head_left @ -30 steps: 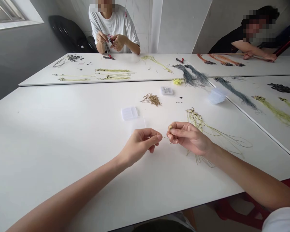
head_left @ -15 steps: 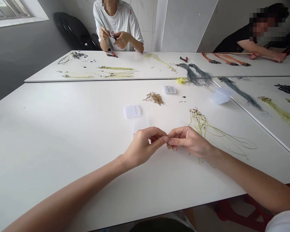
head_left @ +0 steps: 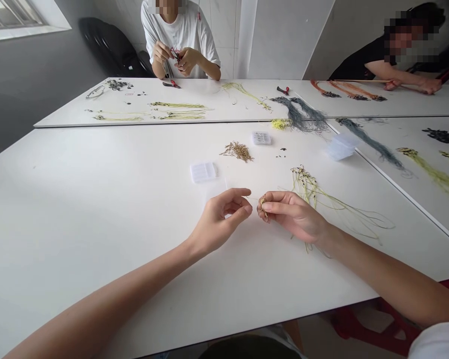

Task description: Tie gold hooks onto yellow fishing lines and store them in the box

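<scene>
My right hand (head_left: 290,212) pinches a small fishing rig (head_left: 264,207) between thumb and fingers, a gold and yellow-green bit of metal and cord. Its exact parts are too small to make out. Just to the left, my left hand (head_left: 224,214) hovers with index finger and thumb apart and nothing visible between them. A faint thin line shows in the gap between the hands. Beyond my right hand lies a bunch of yellow-green fishing rigs (head_left: 309,184) with dark hooks, their lines trailing to the right.
On the white table (head_left: 97,214) are a pile of gold metal pieces (head_left: 237,151), a clear plastic box (head_left: 204,172), a small compartment box (head_left: 261,138) and clear containers (head_left: 341,147). Grey line bundles (head_left: 301,113) lie farther back. Two people work across the table, one holding pliers.
My hands were together at the fingertips; now they are apart. The left hand has let go and moved slightly left, while the right keeps the rig.
</scene>
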Demonstrator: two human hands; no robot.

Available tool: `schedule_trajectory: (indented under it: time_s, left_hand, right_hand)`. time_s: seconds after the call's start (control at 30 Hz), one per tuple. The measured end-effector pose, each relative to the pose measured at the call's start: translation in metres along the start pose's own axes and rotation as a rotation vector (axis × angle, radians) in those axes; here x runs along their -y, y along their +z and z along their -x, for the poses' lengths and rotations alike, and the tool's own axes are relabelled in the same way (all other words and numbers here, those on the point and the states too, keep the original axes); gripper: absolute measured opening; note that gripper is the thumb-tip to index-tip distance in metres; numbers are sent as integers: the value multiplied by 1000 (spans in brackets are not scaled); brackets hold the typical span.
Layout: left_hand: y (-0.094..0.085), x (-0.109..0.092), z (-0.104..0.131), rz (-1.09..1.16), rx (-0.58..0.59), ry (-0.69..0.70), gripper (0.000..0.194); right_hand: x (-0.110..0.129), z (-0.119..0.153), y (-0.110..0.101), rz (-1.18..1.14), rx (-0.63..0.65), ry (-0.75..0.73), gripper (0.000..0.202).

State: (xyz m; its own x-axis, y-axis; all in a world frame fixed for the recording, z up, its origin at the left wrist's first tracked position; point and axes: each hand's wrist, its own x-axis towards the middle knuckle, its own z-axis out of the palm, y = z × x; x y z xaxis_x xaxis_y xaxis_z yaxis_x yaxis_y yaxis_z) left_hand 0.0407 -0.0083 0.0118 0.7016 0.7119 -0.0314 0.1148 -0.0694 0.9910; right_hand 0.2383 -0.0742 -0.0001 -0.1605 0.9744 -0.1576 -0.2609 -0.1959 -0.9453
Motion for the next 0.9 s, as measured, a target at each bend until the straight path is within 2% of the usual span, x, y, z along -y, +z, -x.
schedule_trajectory:
  time_s: [0.13, 0.3, 0.37, 0.47, 0.53, 0.6, 0.7, 0.9]
  left_hand:
    - [5, 1, 1, 112, 24, -121, 35]
    - [9, -1, 4, 167, 129, -162, 27]
    - [11, 0, 5, 162, 107, -183, 29]
    - [11, 2, 6, 164, -7, -220, 46]
    - [11, 3, 7, 178, -34, -222, 45]
    - [12, 2, 6, 192, 30, -203, 34]
    - [14, 2, 6, 197, 137, -161, 29]
    - [18, 5, 5, 175, 168, -122, 26]
  right_hand:
    - [-1, 0, 1, -24, -34, -7, 7]
    - [-3, 1, 1, -15, -51, -21, 7]
    - [-3, 1, 2, -12, -63, -27, 7]
    - [-2, 1, 4, -10, -91, -31, 6]
    - [-2, 2, 5, -9, -106, -37, 6]
    - [-2, 2, 5, -6, -106, -50, 6]
    - [-3, 3, 7, -2, -74, -61, 7]
    - [-4, 3, 12, 33, -34, -65, 12]
